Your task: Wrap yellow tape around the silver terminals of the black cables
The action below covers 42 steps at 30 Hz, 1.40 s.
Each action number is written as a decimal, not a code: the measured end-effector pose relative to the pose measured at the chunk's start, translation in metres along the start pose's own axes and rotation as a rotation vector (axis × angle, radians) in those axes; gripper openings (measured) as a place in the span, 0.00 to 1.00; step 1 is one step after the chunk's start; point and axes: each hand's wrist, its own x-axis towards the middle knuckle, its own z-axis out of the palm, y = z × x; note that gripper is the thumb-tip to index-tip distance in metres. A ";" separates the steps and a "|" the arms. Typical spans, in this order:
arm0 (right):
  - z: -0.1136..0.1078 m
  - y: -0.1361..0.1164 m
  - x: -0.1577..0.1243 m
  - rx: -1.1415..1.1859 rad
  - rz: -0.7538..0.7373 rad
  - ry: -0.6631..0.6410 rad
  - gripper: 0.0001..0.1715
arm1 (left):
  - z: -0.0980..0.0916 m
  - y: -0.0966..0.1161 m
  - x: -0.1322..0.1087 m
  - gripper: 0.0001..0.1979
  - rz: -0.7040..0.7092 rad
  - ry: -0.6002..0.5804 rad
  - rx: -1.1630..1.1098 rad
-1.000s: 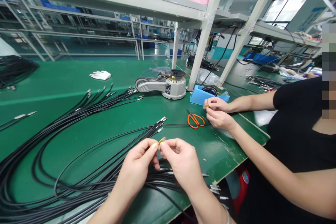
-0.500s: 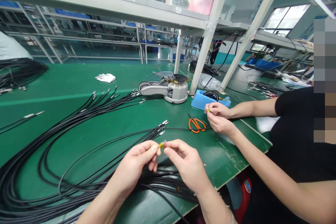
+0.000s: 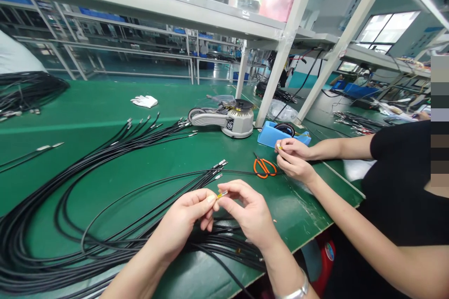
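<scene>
The left hand (image 3: 182,219) and right hand (image 3: 247,212) meet over the near part of the green workbench (image 3: 301,215). Thumbs and forefingers of both close on a small cable end (image 3: 220,195) with a yellow band, held in the air between them. The remaining fingers curl loosely inward. The fingertips hide part of the piece, so whether the band is tape or a sleeve is hard to make out, and its cable cannot be traced.

Black cables (image 3: 105,243) loop beneath and left of the hands, tangled too densely to count. Bare metal terminals (image 3: 219,167) tip a group just beyond the hands.

To the right, a co-worker's hands (image 3: 293,159) pinch a tiny yellow piece (image 3: 278,147), mostly hidden by their fingers. Orange-handled scissors (image 3: 264,168) lie just beside those hands, near a blue tape holder (image 3: 271,134). Farther off sit a grey tape dispenser (image 3: 220,121) and white gloves (image 3: 144,101). A silver wristband (image 3: 296,292) on the right wrist is cut off by the frame.
</scene>
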 end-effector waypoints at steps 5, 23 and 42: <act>-0.008 -0.009 0.003 -0.209 -0.295 -0.087 0.03 | -0.007 -0.001 0.000 0.13 -0.101 -0.158 -0.182; -0.024 -0.006 -0.005 0.111 0.356 -0.045 0.10 | 0.011 0.009 -0.003 0.11 0.144 0.031 0.661; -0.038 -0.015 -0.020 -0.223 0.252 -0.162 0.08 | 0.010 0.020 -0.006 0.16 0.147 0.058 0.789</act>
